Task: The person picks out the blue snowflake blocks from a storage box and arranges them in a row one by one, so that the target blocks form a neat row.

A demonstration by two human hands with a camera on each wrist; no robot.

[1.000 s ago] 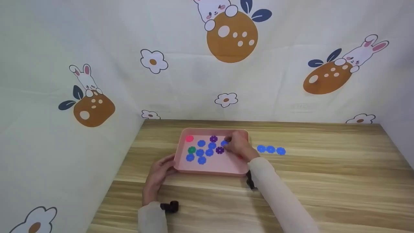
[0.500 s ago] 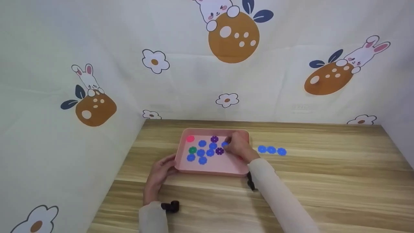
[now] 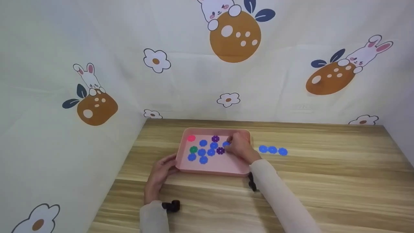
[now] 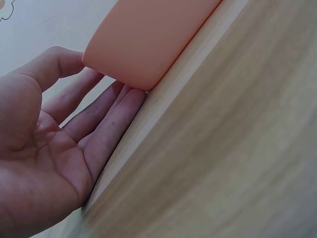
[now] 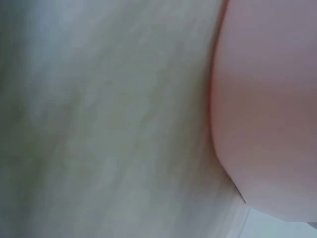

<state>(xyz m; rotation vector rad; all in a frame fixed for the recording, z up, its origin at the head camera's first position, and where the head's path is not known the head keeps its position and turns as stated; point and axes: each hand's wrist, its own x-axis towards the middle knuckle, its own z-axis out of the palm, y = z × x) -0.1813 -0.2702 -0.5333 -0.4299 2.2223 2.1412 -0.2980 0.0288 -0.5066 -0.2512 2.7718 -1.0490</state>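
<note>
A pink tray holds several flower-shaped plastic discs, mostly blue. My right hand is down inside its right half, with thumb and fingers pinching a blue disc; part of that disc is hidden by the fingers. Two purple discs, one above and one below, lie just left of these fingers. My left hand rests at the tray's near left corner. In the left wrist view, its thumb touches the rim of the tray and its extended fingers lie against the outer wall, low by the table.
Three blue discs lie in a row on the wooden table, right of the tray. Inside the tray are also a green disc and a pink disc. A patterned cloth hangs behind and beside the table.
The head view has shifted very slightly. Both hands keep their places, the right one at the blue disc and the left one at the tray's corner.
</note>
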